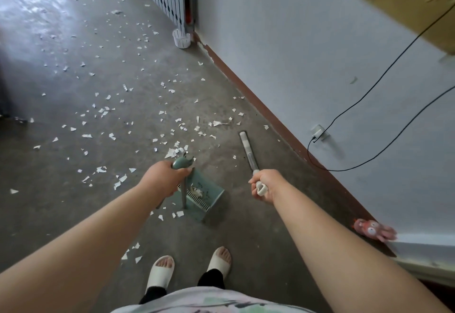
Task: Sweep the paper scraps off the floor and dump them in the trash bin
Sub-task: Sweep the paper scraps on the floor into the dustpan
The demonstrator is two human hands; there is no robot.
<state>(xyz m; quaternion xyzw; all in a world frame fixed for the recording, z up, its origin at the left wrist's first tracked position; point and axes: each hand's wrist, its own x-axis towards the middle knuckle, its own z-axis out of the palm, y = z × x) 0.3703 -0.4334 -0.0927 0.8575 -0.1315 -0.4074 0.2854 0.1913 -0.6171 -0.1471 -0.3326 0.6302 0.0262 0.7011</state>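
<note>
Grey floor (246, 229) with paper scraps (170, 152) — left hand (165, 179) round dustpan handle (182, 163), right hand (267, 184) round broom handle (250, 157)

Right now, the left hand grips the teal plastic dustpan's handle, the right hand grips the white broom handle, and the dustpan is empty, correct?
No: the teal plastic dustpan is not empty; some white paper scraps lie in it, as the head view shows. The left hand does grip its handle and the right hand the white broom handle.
</note>
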